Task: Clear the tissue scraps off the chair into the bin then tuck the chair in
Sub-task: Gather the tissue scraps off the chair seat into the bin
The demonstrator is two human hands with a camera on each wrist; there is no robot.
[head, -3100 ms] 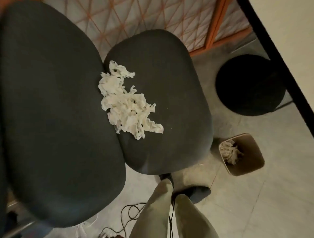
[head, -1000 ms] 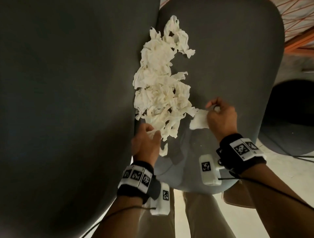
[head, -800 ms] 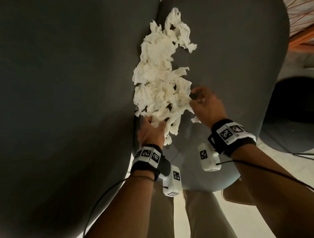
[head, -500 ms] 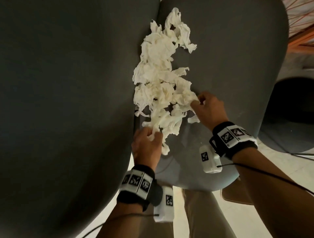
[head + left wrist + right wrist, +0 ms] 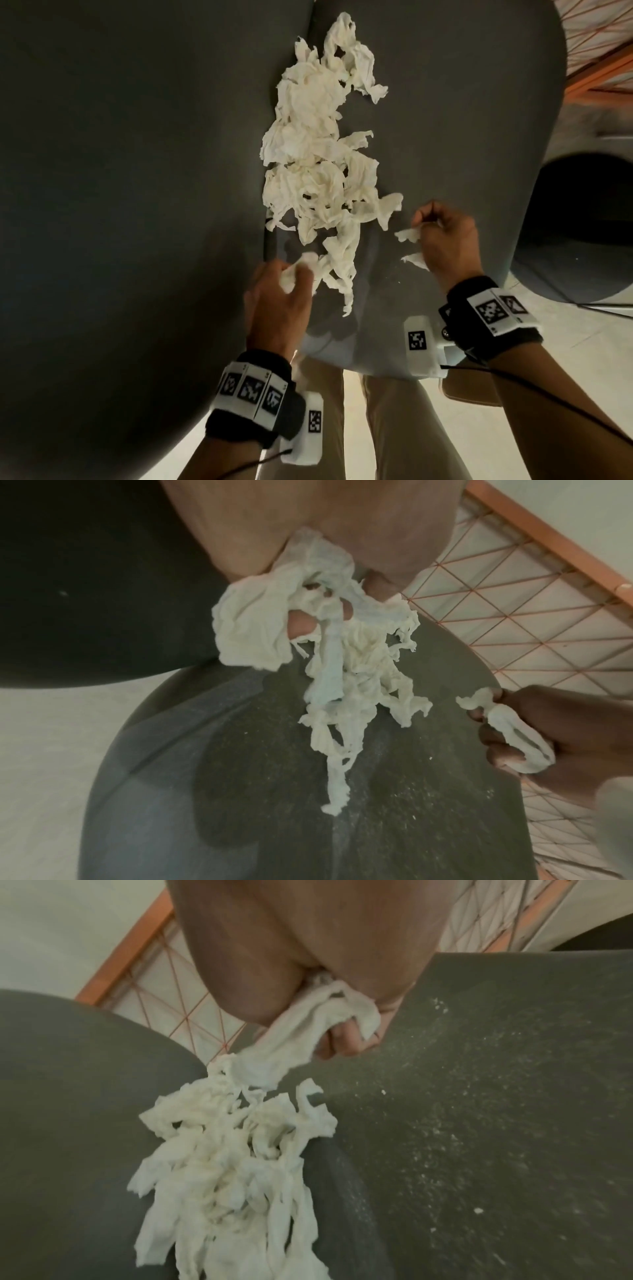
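A heap of white tissue scraps (image 5: 318, 164) lies on the dark grey chair seat (image 5: 452, 113), beside the chair back (image 5: 130, 171). My left hand (image 5: 284, 298) grips a wad of scraps (image 5: 253, 626) at the near end of the heap, with strands trailing down to the seat. Right of the heap, my right hand (image 5: 445, 240) holds its own small bunch of scraps (image 5: 308, 1031), fingers curled round it. A corner of the tan bin (image 5: 472, 390) shows under my right wrist; its inside is hidden.
An orange-framed lattice screen (image 5: 596, 41) stands beyond the chair. A round black stool (image 5: 579, 233) is on the right. Fine white tissue crumbs (image 5: 445, 1123) dust the seat. My legs (image 5: 394, 428) stand at the seat's near edge, on a pale floor.
The view has closed in on the seat and both hands have come in. My right hand has drawn back to the right with a scrap; my left has gathered a wad from the heap's near end.
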